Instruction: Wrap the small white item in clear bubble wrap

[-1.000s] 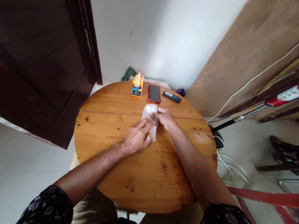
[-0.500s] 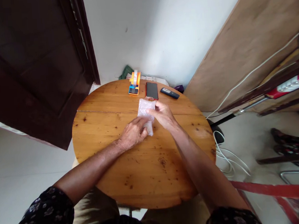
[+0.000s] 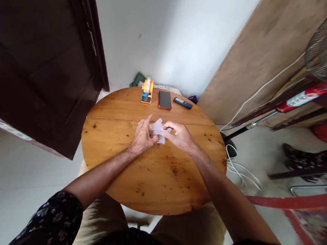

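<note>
Translucent white bubble wrap (image 3: 157,126), crumpled and folded, sits between my two hands over the middle of the round wooden table (image 3: 156,179). My right hand (image 3: 181,137) pinches its right edge between thumb and fingers. On the left side, my left hand (image 3: 142,137) is open, its fingers stretched forward and its thumb close against the wrap. Whether anything lies inside the folds is hidden.
Along the table's far side are an orange and blue tape dispenser (image 3: 147,92), a phone with a red edge (image 3: 164,100) and a dark remote control (image 3: 182,103). A white wall stands behind. To the right are a fan (image 3: 322,48) and loose white cable (image 3: 241,165).
The bubble wrap was spread flatter and is now bunched and folded, a little nearer me. My left hand has opened its fingers; my right hand keeps pinching the edge.
</note>
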A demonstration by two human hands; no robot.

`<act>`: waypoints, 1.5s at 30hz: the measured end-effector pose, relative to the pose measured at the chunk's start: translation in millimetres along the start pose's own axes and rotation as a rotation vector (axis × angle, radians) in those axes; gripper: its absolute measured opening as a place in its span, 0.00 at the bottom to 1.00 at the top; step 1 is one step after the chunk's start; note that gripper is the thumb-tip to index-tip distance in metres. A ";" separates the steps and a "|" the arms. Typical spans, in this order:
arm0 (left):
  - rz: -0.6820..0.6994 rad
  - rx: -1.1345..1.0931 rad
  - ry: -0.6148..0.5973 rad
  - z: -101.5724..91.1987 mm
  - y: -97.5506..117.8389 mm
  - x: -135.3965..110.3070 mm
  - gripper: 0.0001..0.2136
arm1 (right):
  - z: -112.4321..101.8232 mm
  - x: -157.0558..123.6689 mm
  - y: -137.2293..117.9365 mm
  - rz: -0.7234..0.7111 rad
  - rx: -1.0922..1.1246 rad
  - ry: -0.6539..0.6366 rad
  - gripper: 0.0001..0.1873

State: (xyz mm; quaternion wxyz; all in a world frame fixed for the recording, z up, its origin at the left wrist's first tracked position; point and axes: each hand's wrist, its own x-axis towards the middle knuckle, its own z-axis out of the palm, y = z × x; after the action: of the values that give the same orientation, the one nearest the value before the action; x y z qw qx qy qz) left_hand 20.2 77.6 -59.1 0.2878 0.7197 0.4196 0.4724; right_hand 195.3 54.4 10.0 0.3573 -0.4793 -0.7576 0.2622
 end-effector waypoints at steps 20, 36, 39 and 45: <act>0.130 -0.153 -0.173 -15.0 -0.3 2.9 0.08 | 11.2 -26.3 20.2 -0.258 -0.086 0.038 0.05; -0.067 -0.281 -0.148 -13.3 8.1 -4.1 0.14 | 15.5 -39.1 19.7 -0.170 0.024 0.077 0.10; -0.241 -0.410 -0.204 -15.0 11.7 -4.3 0.13 | 12.8 -41.7 13.5 -0.044 0.102 0.020 0.22; -0.377 -0.320 -0.241 -24.7 18.4 -1.9 0.12 | 23.7 -39.3 17.7 0.163 0.277 -0.015 0.23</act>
State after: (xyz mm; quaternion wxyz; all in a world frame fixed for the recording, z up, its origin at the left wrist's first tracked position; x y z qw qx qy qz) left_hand 3.2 67.5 -35.4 0.5283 0.6255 0.4288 0.3818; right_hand 197.3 24.3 -28.9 0.3916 -0.4834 -0.6754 0.3959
